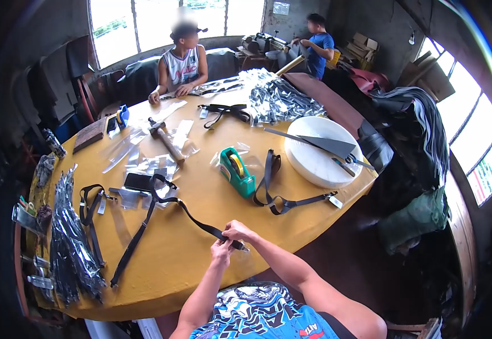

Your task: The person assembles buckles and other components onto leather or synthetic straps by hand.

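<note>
Near the table's front edge, my left hand (pixel 221 250) and my right hand (pixel 238 230) are closed close together on one end of a long black strap (pixel 195 219). A small shiny piece, perhaps a clip, shows at the end just past my fingers. From my hands the strap runs back left across the table, where it joins another length that lies toward the front left. A black phone-like slab (pixel 138 181) lies beside the join, on clear plastic sleeves (pixel 154 161).
A green tape dispenser (pixel 237 172), a tagged black strap (pixel 271 195) and a round white slab (pixel 313 148) bearing blades lie to the right. A hammer (pixel 167 141) lies farther back. Plastic-wrapped bundles (pixel 73 243) line the left side. One person (pixel 182 65) sits opposite; another (pixel 318 48) stands behind.
</note>
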The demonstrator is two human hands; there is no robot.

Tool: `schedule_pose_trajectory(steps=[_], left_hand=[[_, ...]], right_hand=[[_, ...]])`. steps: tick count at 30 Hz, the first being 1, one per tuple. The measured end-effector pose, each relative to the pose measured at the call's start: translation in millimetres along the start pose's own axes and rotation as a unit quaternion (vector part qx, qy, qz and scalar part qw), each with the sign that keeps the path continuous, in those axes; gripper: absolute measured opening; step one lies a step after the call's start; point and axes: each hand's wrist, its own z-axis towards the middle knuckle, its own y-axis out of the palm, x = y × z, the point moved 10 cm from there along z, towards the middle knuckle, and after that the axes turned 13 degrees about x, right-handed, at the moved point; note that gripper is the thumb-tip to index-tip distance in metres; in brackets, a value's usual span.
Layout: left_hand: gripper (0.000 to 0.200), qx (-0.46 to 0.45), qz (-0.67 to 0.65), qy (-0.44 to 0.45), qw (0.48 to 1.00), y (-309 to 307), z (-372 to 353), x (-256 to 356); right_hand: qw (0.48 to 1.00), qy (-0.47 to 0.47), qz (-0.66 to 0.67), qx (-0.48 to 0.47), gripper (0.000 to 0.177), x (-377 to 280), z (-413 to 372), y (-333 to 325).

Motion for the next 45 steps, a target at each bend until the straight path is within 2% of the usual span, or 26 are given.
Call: schedule_pose_trajectory(steps=[3, 5, 9, 11, 14, 18, 21, 26, 28, 32, 34, 36, 38, 40, 42, 43, 45], left_hand=[[0.024, 0.01, -0.032, -0.006, 0.999, 1, 7, 3], [0.022, 0.002, -0.051, -0.01, 0.999, 1, 12, 4], [0.017, -0.008, -0.053, -0.042, 0.998, 7, 10, 13], [0.015, -0.004, -0.04, -0.048, 0.998, 11, 2, 17], [0.015, -0.004, -0.018, -0.031, 0.999, 15, 2, 14], [0.017, -0.003, -0.075, -0.048, 0.996, 15, 10, 10], [0.019, 0.008, -0.059, -0.064, 0.996, 15, 8, 13], [0.016, 0.002, -0.05, -0.087, 0.995, 11, 9, 7], [0.017, 0.004, -0.056, -0.087, 0.995, 10, 8, 6], [0.025, -0.049, -0.064, -0.097, 0.992, 16, 10, 0], [0.024, -0.04, -0.074, -0.125, 0.989, 13, 14, -12], [0.02, -0.052, -0.04, -0.088, 0.994, 14, 13, -14], [0.017, -0.032, -0.044, -0.087, 0.995, 10, 15, -13], [0.018, -0.051, -0.059, -0.104, 0.992, 14, 10, -13], [0.019, -0.056, -0.07, -0.101, 0.991, 16, 8, -10], [0.019, -0.045, -0.065, -0.108, 0.991, 15, 7, -11], [0.02, -0.054, -0.066, -0.133, 0.987, 17, 5, -19]], right_hand=[[1.0, -0.012, 0.006, 0.005, 0.046, 3, 4, -2], [0.997, 0.006, 0.071, 0.02, 0.055, 11, -5, -13], [0.983, 0.036, 0.17, -0.056, 0.045, 17, -47, -19], [0.956, 0.075, 0.274, -0.075, 0.037, 26, -57, -14], [0.957, 0.079, 0.268, -0.073, 0.034, 31, -59, -19], [0.977, 0.092, 0.181, -0.068, 0.028, 39, -55, -26], [0.966, 0.126, 0.212, -0.071, 0.03, 42, -55, -22], [0.969, 0.111, 0.207, -0.083, 0.027, 32, -53, -10], [0.965, 0.122, 0.223, -0.066, 0.027, 30, -50, -10], [0.972, 0.107, 0.199, -0.069, 0.027, 29, -40, -9], [0.97, 0.102, 0.209, -0.068, 0.025, 22, -39, -13], [0.98, 0.072, 0.166, -0.087, 0.023, 17, -35, -13], [0.98, 0.055, 0.157, -0.111, 0.023, 12, -36, -13], [0.979, 0.04, 0.147, -0.137, 0.023, 11, -37, -12], [0.976, 0.054, 0.133, -0.161, 0.023, 17, -36, -10], [0.959, 0.11, 0.202, -0.168, 0.023, 21, -42, -7], [0.956, 0.111, 0.211, -0.17, 0.023, 26, -40, -5]])
